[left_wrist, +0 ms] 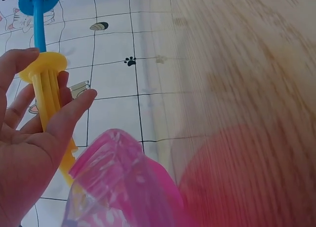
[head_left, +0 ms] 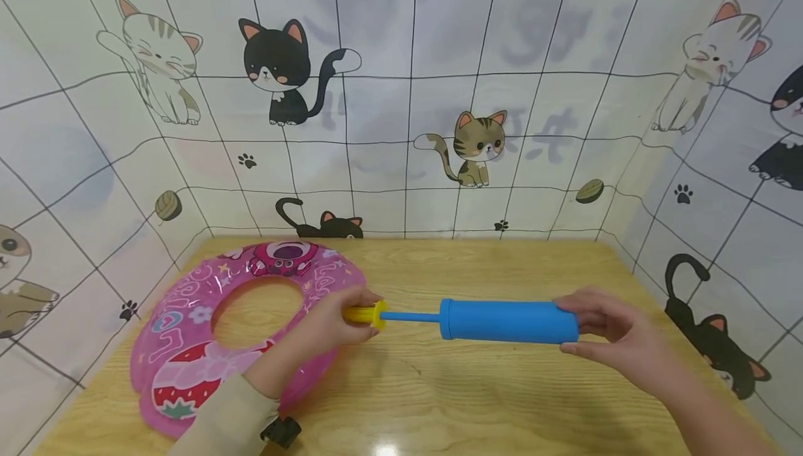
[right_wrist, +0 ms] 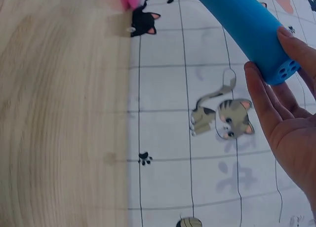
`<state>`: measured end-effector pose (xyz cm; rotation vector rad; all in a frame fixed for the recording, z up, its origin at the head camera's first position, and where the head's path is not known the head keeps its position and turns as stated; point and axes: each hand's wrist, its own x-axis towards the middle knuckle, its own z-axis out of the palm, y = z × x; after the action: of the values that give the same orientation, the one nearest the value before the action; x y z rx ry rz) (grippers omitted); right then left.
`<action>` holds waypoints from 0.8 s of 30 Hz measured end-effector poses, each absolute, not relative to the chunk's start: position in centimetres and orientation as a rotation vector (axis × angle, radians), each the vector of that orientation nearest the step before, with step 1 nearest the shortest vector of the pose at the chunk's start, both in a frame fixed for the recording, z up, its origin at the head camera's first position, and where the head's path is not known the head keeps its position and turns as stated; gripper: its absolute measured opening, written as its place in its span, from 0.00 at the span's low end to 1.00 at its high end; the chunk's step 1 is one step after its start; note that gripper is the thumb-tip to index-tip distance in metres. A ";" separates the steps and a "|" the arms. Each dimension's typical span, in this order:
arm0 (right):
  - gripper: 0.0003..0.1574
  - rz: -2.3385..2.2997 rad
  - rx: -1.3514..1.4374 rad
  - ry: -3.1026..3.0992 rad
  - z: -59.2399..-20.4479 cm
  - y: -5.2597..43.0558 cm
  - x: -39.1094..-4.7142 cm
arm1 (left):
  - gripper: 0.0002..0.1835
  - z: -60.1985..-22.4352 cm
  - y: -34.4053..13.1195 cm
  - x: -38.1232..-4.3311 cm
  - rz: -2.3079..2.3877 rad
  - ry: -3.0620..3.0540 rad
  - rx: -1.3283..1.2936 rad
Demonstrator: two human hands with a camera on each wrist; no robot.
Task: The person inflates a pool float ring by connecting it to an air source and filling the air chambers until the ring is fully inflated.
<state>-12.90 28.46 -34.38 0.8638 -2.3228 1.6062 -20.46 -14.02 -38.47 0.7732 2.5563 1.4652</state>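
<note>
A hand air pump is held level above the table between my two hands. My left hand (head_left: 339, 316) grips its yellow end (left_wrist: 47, 94), just behind the round flange, with thumb and fingers around it. A thin blue rod (head_left: 410, 316) shows between the flange and the blue barrel (head_left: 508, 321). At the barrel's far end my right hand (head_left: 611, 327) holds it between thumb and fingertips. Small holes (right_wrist: 289, 69) mark that end face in the right wrist view. A pink swim ring (head_left: 172, 309) with strawberry and bear prints lies under and beside my left forearm.
The wooden table (head_left: 489, 400) runs back to a white wall covering (head_left: 376, 163) printed with grid lines and cartoon cats, which also closes both sides. A dark band with a small block (head_left: 282, 431) sits on my left wrist.
</note>
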 end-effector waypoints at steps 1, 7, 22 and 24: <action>0.35 1.593 0.877 -2.315 -34.2 28.9 -12.7 | 0.23 -38.5 -14.1 -20.4 1.467 2.553 0.764; 0.40 1.413 0.812 -2.357 -33.1 31.1 -11.2 | 0.22 -38.5 -14.6 -20.3 1.473 2.541 0.716; 0.34 1.582 0.840 -2.268 -34.4 26.3 -12.9 | 0.24 -39.0 -13.6 -20.8 1.457 2.605 0.766; 0.33 1.588 0.796 -2.289 -34.8 25.3 -13.1 | 0.25 -39.0 -13.3 -20.7 1.451 2.619 0.754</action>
<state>-13.11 25.32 -34.78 0.7958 -2.2887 1.5878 -20.74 -13.31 -38.95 0.7542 2.6185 1.4508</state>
